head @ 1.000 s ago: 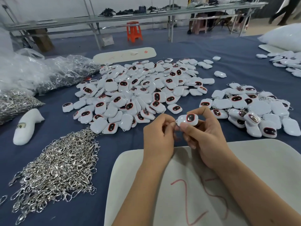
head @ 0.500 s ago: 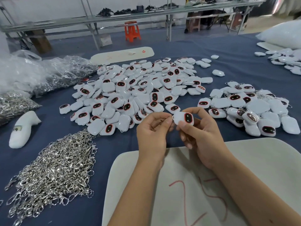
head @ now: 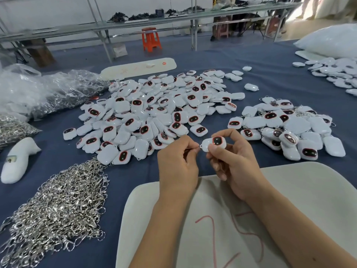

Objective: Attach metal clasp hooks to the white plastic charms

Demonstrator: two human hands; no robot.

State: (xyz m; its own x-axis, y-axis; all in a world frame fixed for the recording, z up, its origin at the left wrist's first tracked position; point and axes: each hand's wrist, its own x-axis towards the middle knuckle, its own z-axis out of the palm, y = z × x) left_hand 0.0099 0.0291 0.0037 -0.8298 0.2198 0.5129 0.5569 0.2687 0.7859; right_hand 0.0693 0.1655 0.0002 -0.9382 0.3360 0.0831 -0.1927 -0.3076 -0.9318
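**Clasp meets charm, loop end at 9 o'clock**

Right hand (head: 234, 165) has the white charm (head: 215, 143) pinched between thumb and fingers, long axis running 3 to 9 o'clock, tiny loop end facing left. Left hand (head: 178, 163) is nearer that end, fingertips clamped on a clasp hook (head: 193, 150) that's mostly hidden. Looks like threading happens right at the gap; can't tell if it's caught.
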